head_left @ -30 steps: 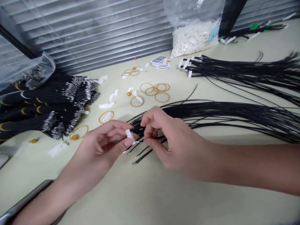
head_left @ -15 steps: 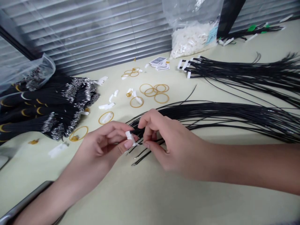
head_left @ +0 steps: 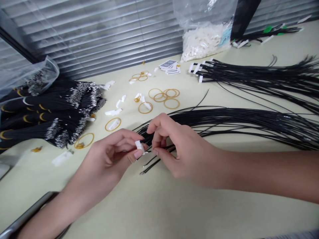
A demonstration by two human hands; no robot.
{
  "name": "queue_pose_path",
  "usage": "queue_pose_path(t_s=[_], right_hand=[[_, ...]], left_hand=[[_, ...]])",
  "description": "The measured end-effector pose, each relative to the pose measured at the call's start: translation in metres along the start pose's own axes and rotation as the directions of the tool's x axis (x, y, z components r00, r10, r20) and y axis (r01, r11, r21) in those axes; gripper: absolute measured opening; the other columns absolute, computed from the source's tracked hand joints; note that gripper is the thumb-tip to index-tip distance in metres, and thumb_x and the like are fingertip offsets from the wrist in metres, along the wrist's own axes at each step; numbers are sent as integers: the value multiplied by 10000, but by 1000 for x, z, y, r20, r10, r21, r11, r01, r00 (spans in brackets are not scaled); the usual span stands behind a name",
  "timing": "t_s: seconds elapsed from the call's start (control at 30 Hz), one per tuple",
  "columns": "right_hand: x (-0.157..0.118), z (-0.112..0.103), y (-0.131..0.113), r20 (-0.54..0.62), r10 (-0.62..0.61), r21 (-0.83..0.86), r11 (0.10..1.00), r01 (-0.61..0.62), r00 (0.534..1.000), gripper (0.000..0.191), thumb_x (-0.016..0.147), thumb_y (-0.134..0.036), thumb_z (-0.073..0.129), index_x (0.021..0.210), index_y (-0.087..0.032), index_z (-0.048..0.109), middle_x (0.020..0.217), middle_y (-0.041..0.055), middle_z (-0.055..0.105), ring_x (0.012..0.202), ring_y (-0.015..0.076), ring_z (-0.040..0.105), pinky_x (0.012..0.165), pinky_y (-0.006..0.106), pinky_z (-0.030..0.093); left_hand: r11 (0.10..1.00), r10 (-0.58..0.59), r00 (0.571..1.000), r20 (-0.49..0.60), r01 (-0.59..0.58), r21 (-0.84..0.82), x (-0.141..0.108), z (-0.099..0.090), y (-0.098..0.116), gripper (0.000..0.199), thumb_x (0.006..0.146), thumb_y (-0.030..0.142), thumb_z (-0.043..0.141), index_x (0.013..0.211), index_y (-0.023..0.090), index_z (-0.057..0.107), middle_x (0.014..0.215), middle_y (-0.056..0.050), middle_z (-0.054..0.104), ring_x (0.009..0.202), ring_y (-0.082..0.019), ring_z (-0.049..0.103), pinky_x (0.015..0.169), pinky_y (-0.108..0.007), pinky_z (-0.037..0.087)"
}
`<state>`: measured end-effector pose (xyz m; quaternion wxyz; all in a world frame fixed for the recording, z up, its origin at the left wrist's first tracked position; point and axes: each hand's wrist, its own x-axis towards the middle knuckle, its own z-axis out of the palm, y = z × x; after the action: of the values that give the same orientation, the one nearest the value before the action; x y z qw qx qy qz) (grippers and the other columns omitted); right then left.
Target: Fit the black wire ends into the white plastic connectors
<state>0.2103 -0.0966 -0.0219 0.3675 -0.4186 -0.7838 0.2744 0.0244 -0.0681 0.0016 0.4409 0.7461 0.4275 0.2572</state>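
L hand had a small white conn. pinched btwn thumb & index, tips closed on it, other fingers curled in behind. Conn. was held up off the surface, tilted, approx. mid-view, w/ blk wires at its R side. R hand was just beside, thumb & fingertips drawn tog. on a thin blk wire, end v. close to the conn.; couldn't tell if it was in. A few loose wire ends w/ metal tips stuck out below. Main wire bundle ran from behind R hand off to the R. Beyond it, 2nd bundle w/ white bits on its L ends. Nr the blinds: clear bag of white pcs, some cards beside it. Rubber bands & white scraps lay scattered mid-surface. Far L: tied blk bundles w/ shiny metal ends, partly under clear plastic.
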Motion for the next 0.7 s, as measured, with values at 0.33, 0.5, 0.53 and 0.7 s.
queue_pose_path(t_s=[0.33,0.5,0.53,0.7], right_hand=[[1,2,-1,9,-54,-39,998,54,999,262,782,-47,469,1010,-159,401,763,-56,563,635,55,496,573,200,324],[1,1,-3,31,-49,-73,996,51,998,168,819,-102,424,966,-182,415,764,-46,574,646,83,508,584,218,336],[1,1,-4,39,-48,-77,996,51,998,148,823,-108,419,950,-183,420,756,-46,573,647,87,508,592,223,340],[1,-2,-5,33,-51,-15,999,52,998,157,796,-83,448,913,-185,430,769,-42,576,653,74,508,583,195,347]], left_hand=[[994,-43,999,22,45,-102,0,3,-1,99,805,158,623,888,206,598,768,24,701,710,-70,665,637,-82,505],[994,-27,999,30,30,-103,-3,5,0,85,814,166,614,868,228,593,779,38,692,725,-76,665,650,-96,510],[995,-18,999,38,21,-97,-4,5,0,84,815,164,613,861,232,592,780,42,688,723,-76,662,652,-100,510],[1000,24,999,46,-23,-7,-4,2,3,92,836,171,591,905,231,598,763,44,665,696,-70,631,644,-114,493]])
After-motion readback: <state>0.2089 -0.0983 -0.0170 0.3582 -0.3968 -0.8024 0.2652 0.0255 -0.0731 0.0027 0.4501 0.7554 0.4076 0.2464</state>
